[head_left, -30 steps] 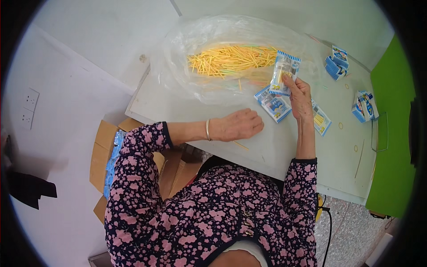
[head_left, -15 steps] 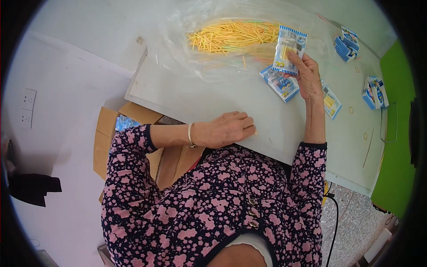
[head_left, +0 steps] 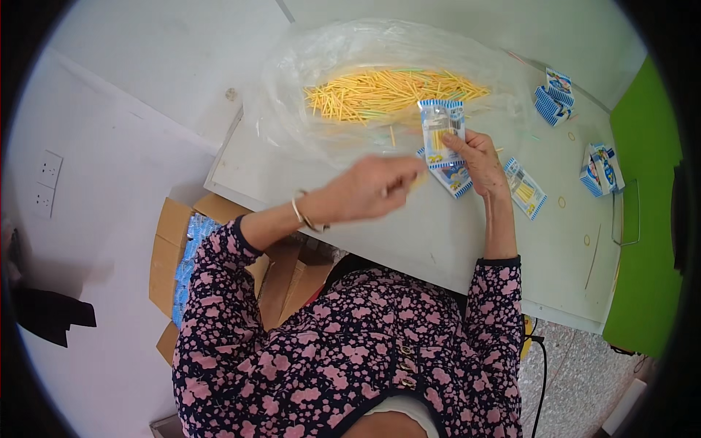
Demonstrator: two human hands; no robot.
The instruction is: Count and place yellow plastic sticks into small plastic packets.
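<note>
A blue-and-white packet (head_left: 442, 117) with yellow sticks showing through it is pinched upright in my right hand (head_left: 480, 162), thumb across its front. My left hand (head_left: 371, 188), smeared by motion, is closed just left of the packet. A small yellowish thing, too blurred to name, shows at its fingertips. Behind and below the held packet, another blue-and-white packet (head_left: 454, 179) lies partly hidden on the table. A further packet of yellow sticks (head_left: 526, 190) lies to the right of my right wrist.
A clear plastic bag (head_left: 281, 124) with a heap of thin yellow sticks (head_left: 380, 95) spreads across the far table. Small blue-and-white boxes (head_left: 602, 171) stand at the right, near a green panel (head_left: 642, 219). An open carton (head_left: 166, 241) holding blue packets sits below the table's left edge.
My left hand has risen from the table's near edge toward the packet. My right hand has brought the packet slightly left and nearer. The whole view has shifted a little.
</note>
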